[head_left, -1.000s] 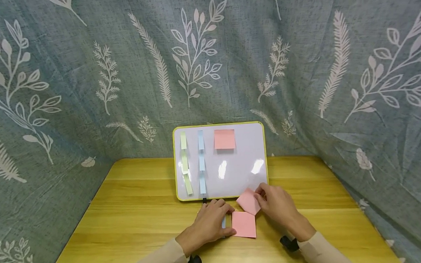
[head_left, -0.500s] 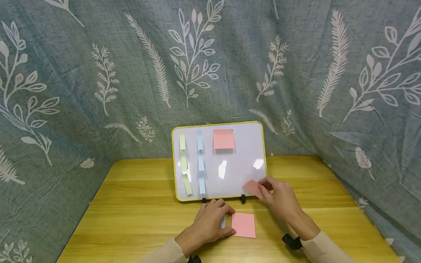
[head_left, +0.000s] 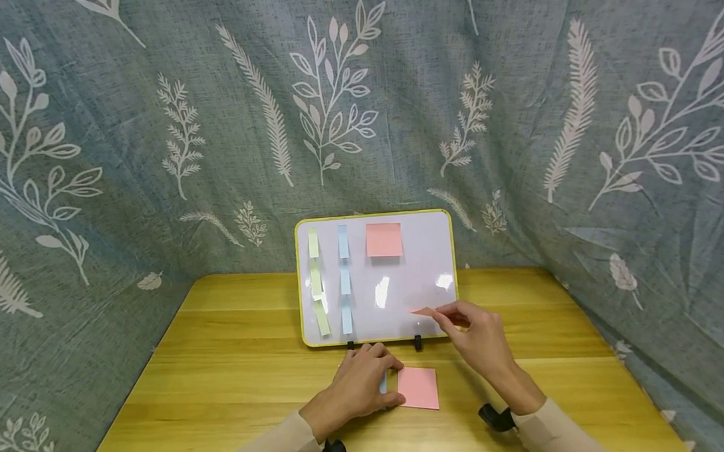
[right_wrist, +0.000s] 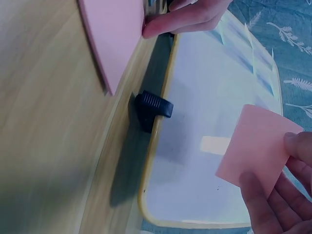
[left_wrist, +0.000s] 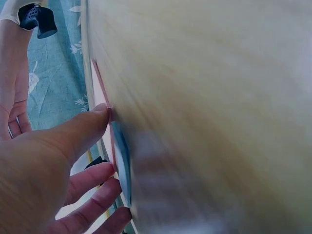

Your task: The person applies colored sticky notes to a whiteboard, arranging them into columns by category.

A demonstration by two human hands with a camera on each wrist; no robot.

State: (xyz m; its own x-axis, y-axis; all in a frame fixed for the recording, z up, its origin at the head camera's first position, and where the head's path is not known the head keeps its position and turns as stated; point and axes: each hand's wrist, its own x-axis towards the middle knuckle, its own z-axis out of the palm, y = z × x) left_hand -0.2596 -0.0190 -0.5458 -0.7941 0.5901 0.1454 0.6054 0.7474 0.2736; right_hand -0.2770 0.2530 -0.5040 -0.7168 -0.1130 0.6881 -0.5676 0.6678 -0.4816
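Note:
My right hand (head_left: 476,335) pinches a pink sticky note (right_wrist: 258,146) between thumb and fingers, in front of the whiteboard's (head_left: 411,271) lower right part. In the head view this note appears nearly edge-on. On the table, my left hand (head_left: 361,384) holds the left edge of a pink sticky note pad (head_left: 418,387), with the thumb at the near corner and the index finger at the far one. Partly hidden under this hand lies a blue pad (left_wrist: 123,161). Another pink sticky note (head_left: 384,240) hangs near the whiteboard's top middle.
Green strips (head_left: 316,279) and blue strips (head_left: 345,280) run in two columns down the board's left side. Black feet (head_left: 418,342) support the yellow-rimmed board on the wooden table (head_left: 235,363). A leaf-patterned curtain (head_left: 358,120) hangs behind and at the sides.
My right hand has lifted the pink sticky note away from the pad, up to the board's lower right, and the note has turned nearly edge-on. My left hand stays at the pad.

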